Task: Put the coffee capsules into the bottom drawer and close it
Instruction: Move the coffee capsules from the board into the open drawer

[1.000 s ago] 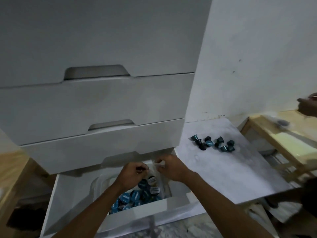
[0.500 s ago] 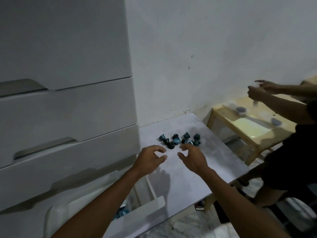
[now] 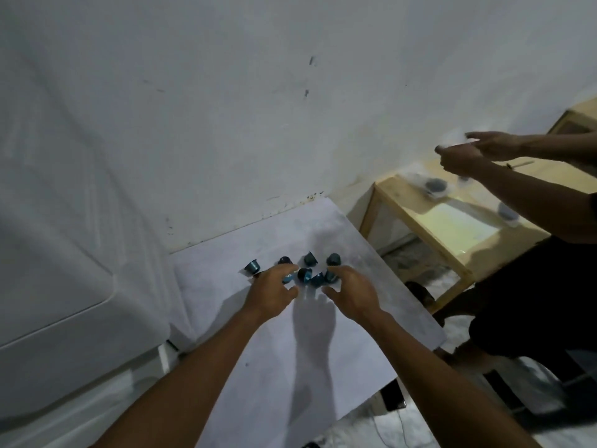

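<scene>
White drawer fronts (image 3: 64, 286) fill your nine o'clock side, and the bottom drawer itself is out of sight below the frame, so you cannot check from here how far it stands open. Moving right, your left hand (image 3: 273, 294) reaches over the pale surface (image 3: 323, 367) with its fingers (image 3: 284, 273) spread and curled, touching or nearly touching the nearest blue coffee capsules (image 3: 307, 270) but not yet clamped on any. One capsule sits apart at ten o'clock of that hand, easy to miss in a sweep. The cluster lies at twelve o'clock between your hands, loosely packed, some tipped on their sides. Your right hand (image 3: 353, 294) mirrors the left, fingers loose and unclenched, just reaching the cluster's right edge. The likely trouble is scatter: capsules on their sides probably roll, and closing both hands fast could squirt one toward the surface's right edge at three o'clock and onto the floor. Overfilling your hands also risks drops on the carry back to nine o'clock. Farther right, another person's arms (image 3: 484, 156) work over a wooden table (image 3: 436, 227), well apart from you.
</scene>
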